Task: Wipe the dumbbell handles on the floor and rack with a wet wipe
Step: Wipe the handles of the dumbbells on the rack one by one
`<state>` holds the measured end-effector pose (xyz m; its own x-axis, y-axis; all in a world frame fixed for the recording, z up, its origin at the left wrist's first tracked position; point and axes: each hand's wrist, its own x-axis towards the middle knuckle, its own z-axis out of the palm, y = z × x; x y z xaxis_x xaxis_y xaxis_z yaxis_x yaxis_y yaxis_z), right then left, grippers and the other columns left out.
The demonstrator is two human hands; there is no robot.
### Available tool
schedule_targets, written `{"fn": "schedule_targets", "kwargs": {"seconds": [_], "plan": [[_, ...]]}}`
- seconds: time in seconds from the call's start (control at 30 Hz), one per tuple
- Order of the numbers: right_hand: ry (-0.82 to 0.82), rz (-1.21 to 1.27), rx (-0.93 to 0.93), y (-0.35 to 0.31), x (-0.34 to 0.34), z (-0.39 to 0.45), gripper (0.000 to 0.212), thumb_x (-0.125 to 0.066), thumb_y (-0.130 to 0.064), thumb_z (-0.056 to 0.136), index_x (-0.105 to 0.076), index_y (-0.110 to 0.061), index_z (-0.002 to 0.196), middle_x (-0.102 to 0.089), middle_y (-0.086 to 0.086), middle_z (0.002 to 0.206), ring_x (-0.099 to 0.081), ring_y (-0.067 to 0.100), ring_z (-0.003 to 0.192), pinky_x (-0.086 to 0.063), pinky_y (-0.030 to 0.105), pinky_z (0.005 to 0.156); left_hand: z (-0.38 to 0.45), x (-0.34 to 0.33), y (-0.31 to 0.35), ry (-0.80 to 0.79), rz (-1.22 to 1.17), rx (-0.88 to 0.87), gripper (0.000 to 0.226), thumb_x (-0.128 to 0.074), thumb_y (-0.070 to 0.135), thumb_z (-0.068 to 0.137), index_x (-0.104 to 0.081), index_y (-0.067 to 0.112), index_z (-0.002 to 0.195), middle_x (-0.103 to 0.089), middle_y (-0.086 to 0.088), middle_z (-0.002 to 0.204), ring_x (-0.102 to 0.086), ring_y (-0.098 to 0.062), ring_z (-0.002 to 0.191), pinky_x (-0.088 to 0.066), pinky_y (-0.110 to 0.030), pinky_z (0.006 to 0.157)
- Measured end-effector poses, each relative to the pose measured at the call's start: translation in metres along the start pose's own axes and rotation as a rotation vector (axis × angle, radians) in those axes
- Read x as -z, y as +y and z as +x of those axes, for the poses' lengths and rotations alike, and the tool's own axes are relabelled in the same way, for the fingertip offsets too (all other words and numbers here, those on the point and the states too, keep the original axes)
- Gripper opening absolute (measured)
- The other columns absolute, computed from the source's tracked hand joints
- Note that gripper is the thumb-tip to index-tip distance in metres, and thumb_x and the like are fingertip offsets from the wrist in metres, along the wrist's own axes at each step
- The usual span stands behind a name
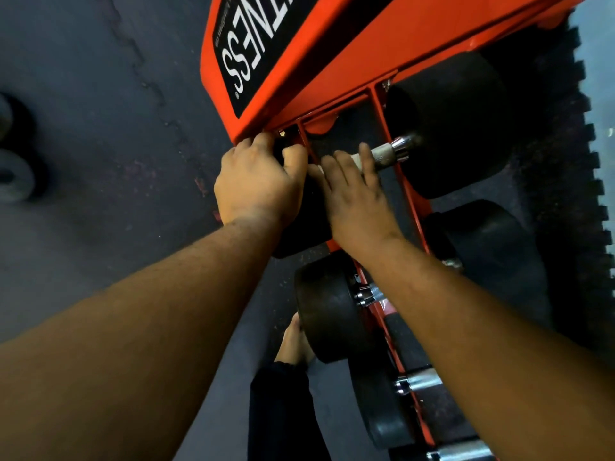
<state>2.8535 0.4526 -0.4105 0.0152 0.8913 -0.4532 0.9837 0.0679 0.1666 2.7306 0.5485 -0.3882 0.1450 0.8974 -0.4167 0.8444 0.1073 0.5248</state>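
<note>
Hands met at the middle of the view, over the top dumbbell on the orange rack (332, 51). The left hand (256, 184) lay curled over the near black head of that dumbbell (446, 128), at about nine o'clock from the handle, its fingers bent round the head's upper edge beside a rack upright. The right hand (352, 194) reached along the knurled steel handle (382, 156), fingers wrapped over the bar with a strip of white wet wipe (355, 160) showing between them, pressed against the metal. The bare end of the handle and its chrome collar stuck out at two o'clock from the fingertips and ran into the far black head.

Below, toward six o'clock, more dumbbells sat on the rack: a second one (329, 311) with its near head just under the right forearm, and further chrome handles near the bottom edge. A foot (294, 341) with a dark trouser cuff stood on the dark floor (100, 128) at six o'clock. Pale rounded objects (13, 174), blurred, lay at nine o'clock on the floor.
</note>
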Motion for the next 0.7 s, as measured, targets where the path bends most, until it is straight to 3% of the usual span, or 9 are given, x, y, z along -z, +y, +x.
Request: {"fn": "schedule_targets", "kwargs": {"seconds": [0.07, 0.1, 0.17, 0.23, 0.37, 0.43, 0.53, 0.6, 0.7], "plan": [[-0.060, -0.101, 0.006, 0.000, -0.004, -0.014, 0.067, -0.033, -0.023, 0.099, -0.009, -0.008, 0.160, -0.023, 0.016, 0.162, -0.016, 0.037, 0.152, -0.004, 0.065, 0.121, 0.000, 0.000, 0.000, 0.006, -0.004, -0.004, 0.038, -0.042, 0.045, 0.093, -0.069, 0.022, 0.108, -0.067, -0.003, 0.112, -0.058, -0.029, 0.106, -0.038, -0.037, 0.077], [-0.087, -0.121, 0.007, 0.000, -0.001, -0.012, 0.066, -0.033, -0.023, 0.099, -0.010, -0.008, 0.159, -0.025, 0.017, 0.160, -0.017, 0.037, 0.151, -0.003, 0.066, 0.121, 0.000, 0.000, -0.001, 0.006, -0.002, -0.002, 0.038, -0.042, 0.045, 0.093, -0.069, 0.022, 0.107, -0.067, -0.003, 0.111, -0.058, -0.029, 0.106, -0.037, -0.037, 0.077], [-0.070, -0.062, -0.012, -0.001, 0.009, 0.007, 0.053, -0.037, -0.016, 0.096, -0.035, -0.012, 0.149, -0.049, 0.015, 0.134, -0.042, 0.035, 0.134, -0.007, 0.064, 0.122, 0.001, -0.001, -0.002, 0.004, 0.005, -0.005, 0.038, -0.042, 0.045, 0.093, -0.068, 0.022, 0.108, -0.066, -0.003, 0.112, -0.057, -0.029, 0.106, -0.037, -0.037, 0.077], [-0.069, 0.038, -0.018, 0.000, 0.017, 0.032, 0.043, -0.039, -0.011, 0.095, -0.050, -0.020, 0.135, -0.058, 0.008, 0.112, -0.054, 0.031, 0.113, -0.012, 0.056, 0.123, 0.001, -0.001, -0.001, 0.000, 0.013, -0.009, 0.039, -0.042, 0.046, 0.093, -0.068, 0.022, 0.110, -0.066, -0.004, 0.113, -0.057, -0.029, 0.108, -0.036, -0.037, 0.078], [-0.081, 0.096, -0.013, 0.004, 0.018, 0.032, 0.040, -0.038, -0.011, 0.094, -0.054, -0.021, 0.129, -0.058, 0.007, 0.114, -0.053, 0.031, 0.114, -0.021, 0.053, 0.121, 0.001, 0.000, -0.002, -0.008, 0.001, -0.002, 0.041, -0.041, 0.047, 0.092, -0.069, 0.023, 0.111, -0.066, -0.003, 0.115, -0.057, -0.030, 0.110, -0.040, -0.039, 0.080], [-0.003, 0.043, -0.003, 0.006, 0.007, 0.008, 0.049, -0.039, -0.012, 0.091, -0.048, -0.016, 0.139, -0.054, 0.011, 0.127, -0.048, 0.034, 0.127, -0.014, 0.060, 0.122, 0.001, 0.000, -0.001, -0.004, -0.006, -0.003, 0.041, -0.040, 0.047, 0.092, -0.069, 0.024, 0.111, -0.066, -0.003, 0.114, -0.057, -0.029, 0.110, -0.040, -0.039, 0.079], [-0.018, -0.023, -0.021, 0.012, -0.002, -0.014, 0.063, -0.040, -0.014, 0.095, -0.026, -0.014, 0.156, -0.036, 0.013, 0.155, -0.027, 0.035, 0.148, -0.007, 0.068, 0.119, 0.000, -0.001, -0.001, 0.006, -0.005, -0.010, 0.041, -0.040, 0.047, 0.091, -0.069, 0.023, 0.109, -0.067, -0.002, 0.113, -0.057, -0.029, 0.109, -0.040, -0.039, 0.078], [-0.010, 0.002, -0.031, 0.013, 0.005, -0.003, 0.052, -0.044, -0.012, 0.095, -0.041, -0.015, 0.146, -0.050, 0.012, 0.140, -0.041, 0.033, 0.139, -0.010, 0.069, 0.118, 0.001, -0.002, -0.002, 0.010, 0.004, -0.009, 0.041, -0.039, 0.047, 0.091, -0.068, 0.023, 0.108, -0.067, -0.003, 0.113, -0.058, -0.030, 0.109, -0.041, -0.039, 0.078], [-0.067, 0.066, -0.042, 0.012, 0.022, 0.030, 0.030, -0.045, -0.012, 0.095, -0.058, -0.019, 0.121, -0.061, 0.007, 0.106, -0.057, 0.030, 0.109, -0.006, 0.062, 0.122, 0.001, -0.001, -0.001, 0.004, 0.001, -0.004, 0.042, -0.039, 0.047, 0.091, -0.068, 0.024, 0.110, -0.066, -0.003, 0.114, -0.058, -0.031, 0.109, -0.041, -0.040, 0.080]]}}
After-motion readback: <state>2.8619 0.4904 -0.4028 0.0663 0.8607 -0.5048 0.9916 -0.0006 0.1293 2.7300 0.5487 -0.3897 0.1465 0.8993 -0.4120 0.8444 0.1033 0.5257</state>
